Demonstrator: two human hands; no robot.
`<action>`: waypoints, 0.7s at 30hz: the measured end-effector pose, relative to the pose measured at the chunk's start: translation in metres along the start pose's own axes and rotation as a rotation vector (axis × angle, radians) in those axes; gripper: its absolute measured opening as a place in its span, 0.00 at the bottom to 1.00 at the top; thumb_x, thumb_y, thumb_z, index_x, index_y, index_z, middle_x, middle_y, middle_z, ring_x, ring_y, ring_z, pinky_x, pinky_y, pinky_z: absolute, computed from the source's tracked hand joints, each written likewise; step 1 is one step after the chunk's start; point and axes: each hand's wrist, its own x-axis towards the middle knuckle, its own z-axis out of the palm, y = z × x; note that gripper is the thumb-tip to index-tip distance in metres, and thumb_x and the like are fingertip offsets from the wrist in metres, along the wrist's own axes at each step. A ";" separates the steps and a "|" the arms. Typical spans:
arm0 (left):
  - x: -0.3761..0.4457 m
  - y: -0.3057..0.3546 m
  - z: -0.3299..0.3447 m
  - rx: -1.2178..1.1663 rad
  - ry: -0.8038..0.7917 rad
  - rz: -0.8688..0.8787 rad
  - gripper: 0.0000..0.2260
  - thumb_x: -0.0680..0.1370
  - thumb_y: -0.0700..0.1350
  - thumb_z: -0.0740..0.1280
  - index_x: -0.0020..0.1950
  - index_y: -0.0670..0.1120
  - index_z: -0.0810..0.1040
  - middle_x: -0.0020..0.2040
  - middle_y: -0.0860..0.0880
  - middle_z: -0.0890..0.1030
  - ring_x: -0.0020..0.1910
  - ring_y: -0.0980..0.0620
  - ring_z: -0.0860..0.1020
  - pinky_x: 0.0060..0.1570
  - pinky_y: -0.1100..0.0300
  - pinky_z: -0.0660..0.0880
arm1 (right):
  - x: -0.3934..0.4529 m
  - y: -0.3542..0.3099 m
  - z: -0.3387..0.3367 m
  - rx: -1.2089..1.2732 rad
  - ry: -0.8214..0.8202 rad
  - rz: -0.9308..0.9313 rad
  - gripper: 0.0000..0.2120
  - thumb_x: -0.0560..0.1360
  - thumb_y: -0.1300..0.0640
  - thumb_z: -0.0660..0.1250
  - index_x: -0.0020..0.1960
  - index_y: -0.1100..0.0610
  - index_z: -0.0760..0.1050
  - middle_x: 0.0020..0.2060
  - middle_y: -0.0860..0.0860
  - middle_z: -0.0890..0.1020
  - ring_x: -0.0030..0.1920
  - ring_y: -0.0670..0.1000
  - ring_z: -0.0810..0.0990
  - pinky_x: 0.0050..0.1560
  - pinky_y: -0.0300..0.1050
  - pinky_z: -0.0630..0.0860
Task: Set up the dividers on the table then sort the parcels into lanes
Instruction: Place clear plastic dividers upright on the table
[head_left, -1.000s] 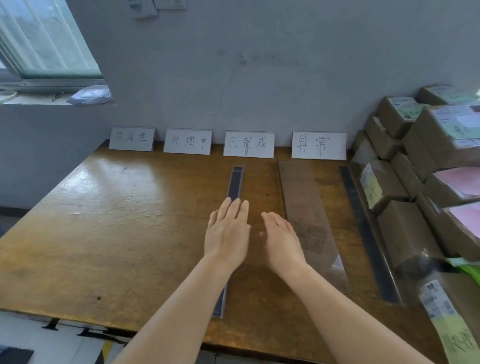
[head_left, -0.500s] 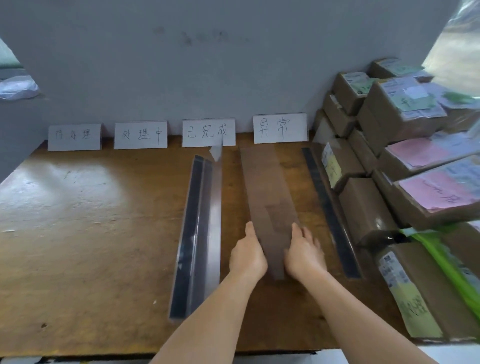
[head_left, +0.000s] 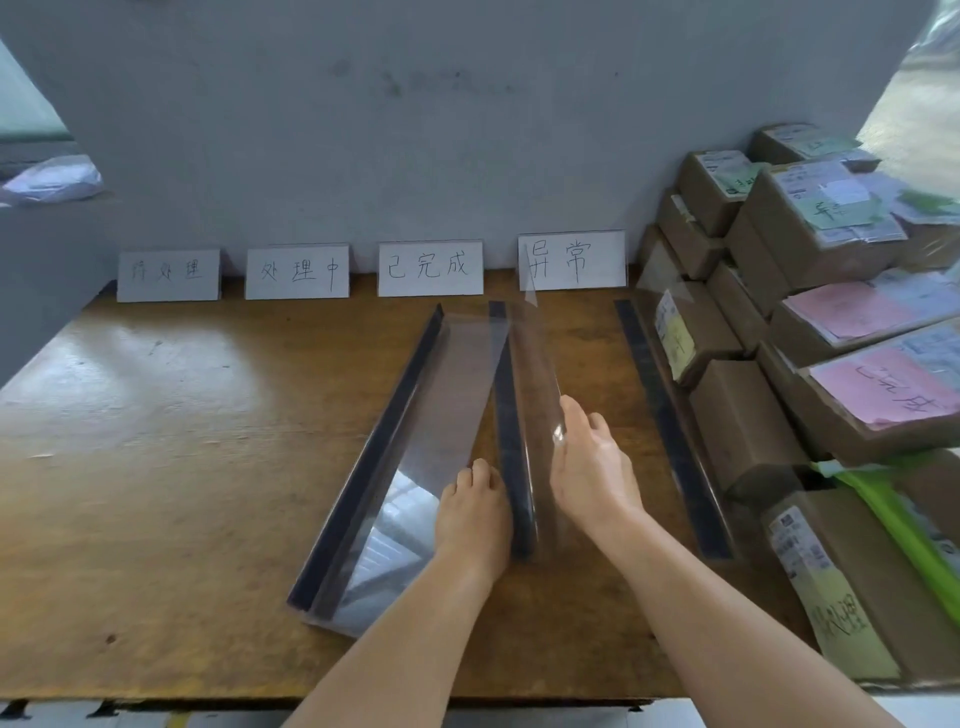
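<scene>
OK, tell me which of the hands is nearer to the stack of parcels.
Right. The right hand holds the clear divider on the side toward the parcels; the left hand sits beyond it.
</scene>
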 end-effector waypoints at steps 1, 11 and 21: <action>-0.002 -0.006 0.001 0.030 0.018 0.025 0.24 0.79 0.41 0.63 0.74 0.44 0.61 0.71 0.46 0.63 0.69 0.46 0.64 0.68 0.55 0.63 | -0.001 -0.001 0.000 -0.009 -0.005 -0.008 0.29 0.81 0.60 0.57 0.78 0.49 0.51 0.76 0.57 0.59 0.70 0.58 0.68 0.64 0.50 0.71; 0.007 -0.053 0.008 -0.096 -0.285 -0.339 0.36 0.80 0.57 0.59 0.79 0.44 0.43 0.77 0.37 0.48 0.76 0.35 0.49 0.69 0.40 0.63 | -0.002 -0.016 0.006 -0.043 0.028 0.031 0.32 0.80 0.62 0.59 0.78 0.50 0.49 0.76 0.56 0.56 0.66 0.57 0.73 0.60 0.48 0.74; 0.012 -0.069 -0.003 0.209 -0.359 -0.397 0.27 0.84 0.45 0.51 0.76 0.32 0.45 0.74 0.28 0.55 0.72 0.30 0.59 0.69 0.47 0.66 | 0.019 -0.025 0.010 -0.132 0.050 -0.002 0.33 0.78 0.63 0.61 0.78 0.51 0.49 0.73 0.56 0.62 0.53 0.52 0.79 0.46 0.41 0.78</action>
